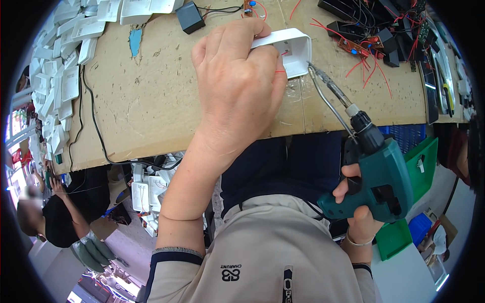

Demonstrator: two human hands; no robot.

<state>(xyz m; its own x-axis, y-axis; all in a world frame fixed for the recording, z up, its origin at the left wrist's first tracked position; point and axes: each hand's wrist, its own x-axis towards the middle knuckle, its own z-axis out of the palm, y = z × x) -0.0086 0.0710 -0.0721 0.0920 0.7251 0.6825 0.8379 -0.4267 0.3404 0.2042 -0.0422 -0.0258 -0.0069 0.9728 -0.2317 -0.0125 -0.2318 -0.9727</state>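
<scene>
A: Where is the white plastic housing point(290, 50) sitting right now?

B: It is lying on the cardboard-covered tabletop point(151, 96), near the far middle, open side facing the person. The left hand point(235, 81) is pressing down over its near-left part, grip clamped on the housing, fingers curling across its top edge.

A: And the other hand?

B: The right hand point(356, 207) is wrapping the handle of a green soldering gun point(376, 171), grip closed tight around it, a finger lying at the trigger. The gun's metal tip point(310, 67) is reaching up to the housing's right corner, touching or just beside it; I cannot tell which.

A: How is that housing likely handling?

B: It is looking light, stiff and thin-walled, so I am judging it slides easily on the cardboard unless pinned. Holding it by the rim and outer wall, as the hand is doing, seems best. A thin red wire point(281, 71) is poking out by the fingers and looks delicate.

A: Anything else around?

B: More white housings point(60, 76) are piling along the left edge, a black cable point(93, 121) is trailing across the cardboard, and small circuit boards with red wires point(366, 48) are lying at the far right.
</scene>
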